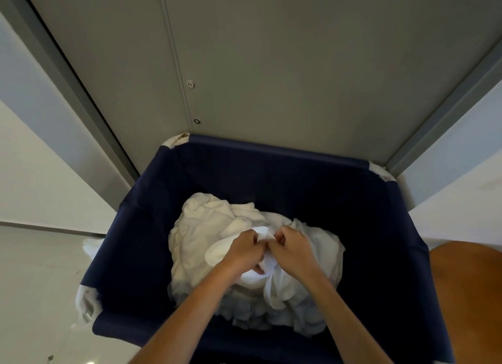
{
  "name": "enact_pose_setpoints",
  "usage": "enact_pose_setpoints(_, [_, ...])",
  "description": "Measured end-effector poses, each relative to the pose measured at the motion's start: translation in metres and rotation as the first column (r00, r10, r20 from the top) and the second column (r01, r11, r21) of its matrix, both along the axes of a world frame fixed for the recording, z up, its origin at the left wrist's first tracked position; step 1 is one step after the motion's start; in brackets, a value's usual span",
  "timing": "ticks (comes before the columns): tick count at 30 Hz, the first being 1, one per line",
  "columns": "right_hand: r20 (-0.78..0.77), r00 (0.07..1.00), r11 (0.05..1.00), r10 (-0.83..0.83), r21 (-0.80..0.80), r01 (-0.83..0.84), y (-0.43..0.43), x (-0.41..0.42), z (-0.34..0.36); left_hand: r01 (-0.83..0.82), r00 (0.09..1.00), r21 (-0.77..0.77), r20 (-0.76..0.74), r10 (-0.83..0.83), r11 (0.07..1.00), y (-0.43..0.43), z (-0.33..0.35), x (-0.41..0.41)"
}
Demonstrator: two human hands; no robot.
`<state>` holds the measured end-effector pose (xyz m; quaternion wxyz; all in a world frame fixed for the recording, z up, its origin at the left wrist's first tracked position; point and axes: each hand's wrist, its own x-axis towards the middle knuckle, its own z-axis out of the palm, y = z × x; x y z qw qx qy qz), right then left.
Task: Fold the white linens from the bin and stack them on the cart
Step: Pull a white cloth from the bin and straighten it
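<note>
In the head view, a navy fabric bin [152,227] is seen from above, and all positions below are given relative to it. The white linens [206,236] are contained inside the bin, heaped in a crumpled pile on its bottom, nearer its near wall than its far wall. The left part of the pile is made up of thicker, cream-toned material; the right part is thinner and whiter. Both forearms are extended over the near rim of the bin and into its interior. The left hand [240,251] and the right hand [294,251] are positioned side by side above the middle of the pile, knuckles almost touching. The fingers [251,238] of both hands are clenched around a white cloth [264,234] that is bunched between them at the top of the pile; a narrow band of the same cloth is seen hanging below the hands. A grey panelled door [271,64] is located directly behind the far rim of the bin. A pale floor [40,282] is visible to the left of the bin. A brown rounded surface [467,295] is visible just beside the right wall of the bin; its identity cannot be determined.
</note>
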<state>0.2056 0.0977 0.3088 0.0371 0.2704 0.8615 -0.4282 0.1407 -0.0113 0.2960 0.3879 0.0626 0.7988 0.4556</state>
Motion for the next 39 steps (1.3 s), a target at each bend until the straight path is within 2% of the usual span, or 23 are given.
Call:
enact_pose_setpoints(3, [-0.004,0.998,0.998,0.055,0.032,-0.055,-0.001,0.004,-0.001,-0.06,0.995,0.04,0.078,0.057,0.997,-0.003,0.002,0.002])
enact_pose_setpoints(8, [0.028,0.989,0.988,0.147,0.047,-0.149,0.001,0.009,-0.001,-0.143,0.984,0.043,0.118,0.137,0.989,-0.003,0.002,0.003])
enact_pose_setpoints(11, [0.078,0.976,0.979,0.201,-0.031,-0.199,0.0,0.013,0.004,-0.189,0.976,0.044,0.116,0.183,0.981,-0.002,0.001,0.001])
enact_pose_setpoints(14, [0.178,0.95,0.966,0.256,-0.004,-0.259,-0.005,0.013,0.006,-0.213,0.967,0.072,0.156,0.2,0.974,-0.001,0.002,0.001])
enact_pose_setpoints(18, [0.043,0.975,0.958,0.218,0.181,-0.222,-0.007,0.013,-0.001,-0.219,0.955,0.149,0.236,0.181,0.964,-0.004,0.004,0.003])
enact_pose_setpoints(21, [-0.035,0.981,0.969,0.19,0.167,-0.182,0.0,0.014,0.0,-0.259,0.94,0.184,0.273,0.204,0.948,-0.007,-0.001,-0.001])
enact_pose_setpoints(23, [-0.075,0.986,0.978,0.15,0.154,-0.137,0.01,0.015,0.004,-0.266,0.951,0.12,0.196,0.24,0.956,-0.013,-0.011,-0.007])
enact_pose_setpoints(25, [-0.103,0.989,0.983,0.103,0.16,-0.086,0.021,0.017,0.009,-0.227,0.974,0.018,0.015,0.226,0.974,-0.023,-0.025,-0.013])
enact_pose_setpoints(27, [-0.146,0.988,0.988,0.054,0.15,-0.032,0.032,0.02,0.018,-0.132,0.971,-0.136,-0.217,0.101,0.982,-0.036,-0.041,-0.017])
enact_pose_setpoints(29, [-0.19,0.981,0.991,0.029,0.13,-0.005,0.039,0.022,0.031,-0.041,0.933,-0.262,-0.356,-0.057,0.964,-0.046,-0.056,-0.016])
enact_pose_setpoints(34, [-0.252,0.968,0.996,0.016,0.088,0.006,0.046,0.025,0.061,0.08,0.858,-0.418,-0.433,-0.276,0.905,-0.048,-0.069,-0.009])
enact_pose_setpoints(39, [-0.297,0.955,0.999,0.026,0.052,-0.011,0.05,0.033,0.081,0.089,0.821,-0.476,-0.463,-0.336,0.875,-0.043,-0.068,-0.01])
